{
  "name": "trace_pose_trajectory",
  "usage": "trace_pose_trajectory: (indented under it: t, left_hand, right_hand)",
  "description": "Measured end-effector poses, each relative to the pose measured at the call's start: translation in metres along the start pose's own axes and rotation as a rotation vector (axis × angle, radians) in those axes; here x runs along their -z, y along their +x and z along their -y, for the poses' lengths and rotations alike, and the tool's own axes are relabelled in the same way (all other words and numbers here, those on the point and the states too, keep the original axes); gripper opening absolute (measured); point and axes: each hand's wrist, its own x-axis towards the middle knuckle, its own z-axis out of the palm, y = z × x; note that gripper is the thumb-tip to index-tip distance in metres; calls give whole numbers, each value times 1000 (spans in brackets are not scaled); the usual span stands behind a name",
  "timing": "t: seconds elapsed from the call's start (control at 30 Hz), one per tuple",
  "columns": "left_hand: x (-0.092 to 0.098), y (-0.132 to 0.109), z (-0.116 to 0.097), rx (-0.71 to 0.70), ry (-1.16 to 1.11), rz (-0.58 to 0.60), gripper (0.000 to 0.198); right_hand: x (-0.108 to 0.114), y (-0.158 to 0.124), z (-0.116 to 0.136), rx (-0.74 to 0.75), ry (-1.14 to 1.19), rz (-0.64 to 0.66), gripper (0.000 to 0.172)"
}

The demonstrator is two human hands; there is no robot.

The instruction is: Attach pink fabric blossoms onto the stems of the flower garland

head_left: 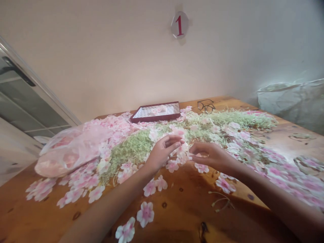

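My left hand is raised over the middle of the wooden table, its thumb and fingers closed together at the tips. Facing it, my right hand has thumb and forefinger curled toward each other in a pinch. Pink and white artificial flowers show between and just behind the fingertips; I cannot tell whether any of them is held. Below the hands lie loose blossoms, and a thin green stem piece rests on the bare wood.
Heaps of green stems and pink petals spread across the table. A pink-filled plastic bag lies left. At the back are a dark red box lid and eyeglasses. A white sack stands right.
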Motion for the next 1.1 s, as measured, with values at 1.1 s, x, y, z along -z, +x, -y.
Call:
trace_pose_trajectory:
  t: [1.1]
  left_hand:
    - [-7,-10,0,-350,699,-12,18]
  right_hand:
    - [6,2,0,-300,385,-129,19]
